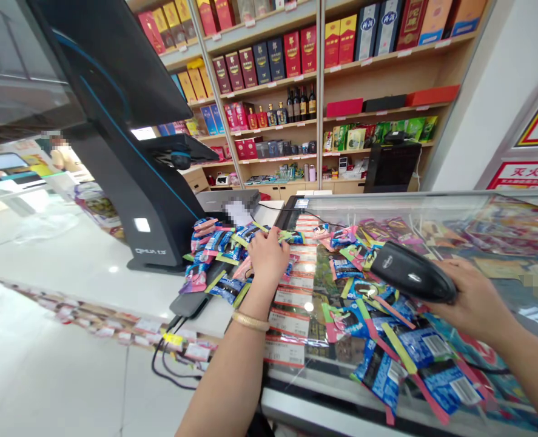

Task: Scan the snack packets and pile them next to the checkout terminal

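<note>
The fingers of the right hand [475, 303] are closed around the near end of a black plastic handheld barcode scanner [409, 273]. Its long axis slopes gently from upper left to lower right, with the free end pointing left, toward the left hand [269, 258]. The scanner is above a loose heap of small blue, pink and green plastic packets [400, 340]; the nearest packets slant mostly down to the right. The left fingers are bent over a second packet pile [221, 243]; whether they grip one cannot be told.

The right heap is on a glass-topped surface [323, 382], with a column of orange-and-white paper price labels [291, 303] along its left part. Adjoining it is a glossy white surface [100, 258] bearing a tall black checkout terminal [123, 164]. Behind, pale wooden shelves [269, 88] hold boxed goods and dark bottles [301, 104]. A blurred person [63, 156] appears far left.
</note>
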{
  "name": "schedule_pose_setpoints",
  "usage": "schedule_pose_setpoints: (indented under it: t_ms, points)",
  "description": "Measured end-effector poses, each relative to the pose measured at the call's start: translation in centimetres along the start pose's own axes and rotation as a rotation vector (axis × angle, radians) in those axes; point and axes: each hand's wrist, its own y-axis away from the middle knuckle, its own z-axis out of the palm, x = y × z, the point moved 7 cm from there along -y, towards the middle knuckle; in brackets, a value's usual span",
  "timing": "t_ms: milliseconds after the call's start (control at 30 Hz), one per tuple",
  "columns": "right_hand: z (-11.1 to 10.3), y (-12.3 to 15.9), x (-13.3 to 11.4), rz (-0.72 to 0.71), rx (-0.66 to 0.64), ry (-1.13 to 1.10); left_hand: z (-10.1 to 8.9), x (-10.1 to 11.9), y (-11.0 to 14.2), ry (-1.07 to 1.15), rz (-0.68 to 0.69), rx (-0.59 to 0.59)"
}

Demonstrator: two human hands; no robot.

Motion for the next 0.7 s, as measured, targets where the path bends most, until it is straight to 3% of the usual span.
schedule_pose_setpoints:
  t_ms: [100,200,433,533,700]
  points:
    - [0.1,0.0,0.2,0.022,-0.014,-0.015,0.0,-0.9,0.0,-0.216,-0.028,-0.072]
    - [0.0,-0.2,0.0,0.013,-0.010,-0.009,-0.1,-1.0,0.0,-0.293,-0.022,-0.071]
    - [-0.6,-0.8,-0.7,-0.045,0.019,0.009,0.5,0.9,0.3,-0.066,0.082,0.025]
    - [-0.6,-1.0,-0.6,-0.025,0.025,0.020,2.2,2.4,0.0,0.089,0.155,0.002]
    - [-0.5,-1.2,-0.2,0.049,0.005,0.041,7.5,5.0,-2.1,0.356,0.148,-0.216]
